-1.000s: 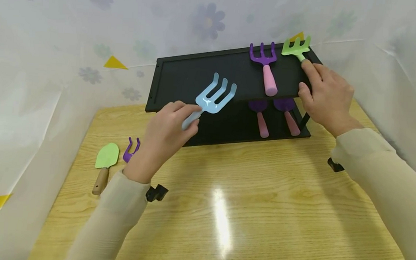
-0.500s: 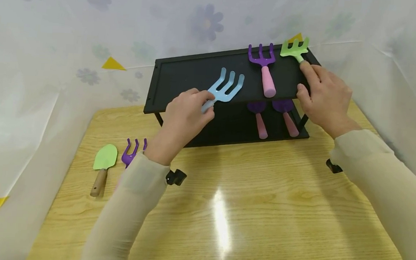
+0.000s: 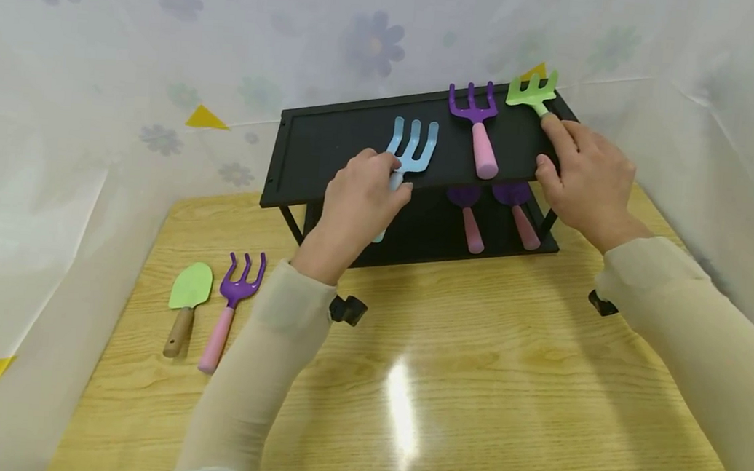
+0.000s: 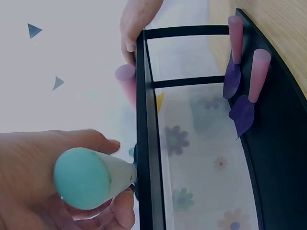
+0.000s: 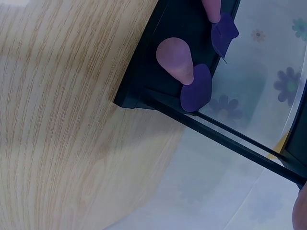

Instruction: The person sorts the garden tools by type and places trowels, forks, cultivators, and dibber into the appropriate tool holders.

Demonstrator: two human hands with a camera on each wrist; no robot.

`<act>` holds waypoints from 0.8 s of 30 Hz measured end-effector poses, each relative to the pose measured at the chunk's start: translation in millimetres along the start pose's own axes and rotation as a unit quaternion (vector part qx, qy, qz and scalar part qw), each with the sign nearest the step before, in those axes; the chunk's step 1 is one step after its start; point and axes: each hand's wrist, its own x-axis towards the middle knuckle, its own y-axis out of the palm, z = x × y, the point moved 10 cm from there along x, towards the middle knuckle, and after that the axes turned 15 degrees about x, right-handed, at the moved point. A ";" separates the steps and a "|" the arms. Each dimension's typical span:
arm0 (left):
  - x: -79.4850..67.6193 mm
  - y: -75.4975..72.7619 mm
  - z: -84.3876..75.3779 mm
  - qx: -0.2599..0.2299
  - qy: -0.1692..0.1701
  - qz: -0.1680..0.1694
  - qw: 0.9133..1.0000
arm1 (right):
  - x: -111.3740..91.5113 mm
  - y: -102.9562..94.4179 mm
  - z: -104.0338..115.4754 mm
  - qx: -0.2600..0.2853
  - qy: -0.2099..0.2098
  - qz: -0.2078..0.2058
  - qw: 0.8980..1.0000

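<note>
In the head view my left hand [image 3: 362,202] pinches a light-blue hand fork [image 3: 413,158] near its neck. Its tines point away over the front of a black two-tier shelf [image 3: 337,141]. The left wrist view shows the turquoise end of the fork's handle [image 4: 81,177]. My right hand [image 3: 591,177] grips the handle of a green hand rake [image 3: 533,95] at the shelf's right end, the index finger along it; most of that handle is hidden. Between them a purple hand fork [image 3: 484,148] with a pink handle lies on the top tier.
Two purple trowels with pink handles [image 3: 472,231] lie on the lower tier. On the wooden table [image 3: 471,388], at left, are a green trowel [image 3: 191,286] with a wooden handle and another purple hand fork [image 3: 217,337]. A flower-patterned sheet [image 3: 338,43] stands behind the shelf.
My left hand has moved right and forward to the shelf's front edge, turning the blue fork so its tines point more straight away. The right hand stays on the green rake.
</note>
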 end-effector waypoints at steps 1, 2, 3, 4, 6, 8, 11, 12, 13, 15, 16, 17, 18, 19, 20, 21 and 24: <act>-2.1 -1.0 0.4 0.000 -0.001 -0.003 1.000 | 0.1 0.3 0.2 0.000 -0.001 0.000 1.000; -4.9 -2.4 0.7 0.003 0.000 -0.005 1.000 | 0.3 0.4 0.5 0.000 -0.002 -0.001 1.000; -8.0 -4.2 1.2 0.006 0.001 -0.008 1.000 | 0.6 0.3 0.9 0.001 -0.004 -0.003 1.000; -11.5 -6.0 1.6 0.010 0.005 -0.012 1.000 | 0.7 0.2 1.0 0.001 -0.004 -0.003 1.000; -18.9 -10.0 2.2 0.011 0.014 -0.018 1.000 | 1.0 -0.6 1.1 0.001 -0.003 -0.005 1.000; -27.0 -13.6 3.2 0.008 0.023 -0.019 1.000 | 1.2 -1.3 1.0 0.001 -0.001 -0.005 1.000; -39.2 -19.2 5.2 0.002 0.037 -0.028 0.999 | 1.5 -0.1 0.0 -0.002 0.006 0.004 1.000; -43.2 -21.7 5.5 0.001 0.043 -0.035 0.998 | 1.7 0.6 -0.4 -0.003 0.009 0.008 1.000; -47.0 -24.0 5.9 0.003 0.048 -0.041 0.998 | 1.9 1.2 -0.5 -0.003 0.011 0.012 1.000; -53.1 -26.5 5.6 0.009 0.061 -0.045 0.997 | 2.1 2.3 -1.1 -0.005 0.015 0.017 1.000; -55.8 -26.8 5.0 0.013 0.069 -0.044 0.997 | 2.2 2.5 -1.2 -0.005 0.016 0.019 1.000; -58.0 -26.3 4.5 0.016 0.075 -0.040 0.996 | 2.3 2.6 -1.2 -0.005 0.016 0.019 1.000; -60.0 -25.1 3.8 0.020 0.082 -0.033 0.996 | 2.2 2.5 -1.1 -0.005 0.016 0.018 1.000; -61.4 -22.8 3.5 0.020 0.085 -0.023 0.996 | 2.1 2.4 -0.9 -0.004 0.015 0.017 1.000; -62.4 -20.6 3.0 0.018 0.090 -0.014 0.996 | 2.0 2.3 -0.9 -0.005 0.015 0.015 1.000; -63.5 -18.9 2.2 0.016 0.094 -0.008 0.995 | 2.0 2.2 -0.9 -0.005 0.015 0.015 1.000; -64.6 -16.3 -0.1 0.015 0.101 -0.007 0.995 | 1.7 1.7 -0.6 -0.004 0.013 0.013 1.000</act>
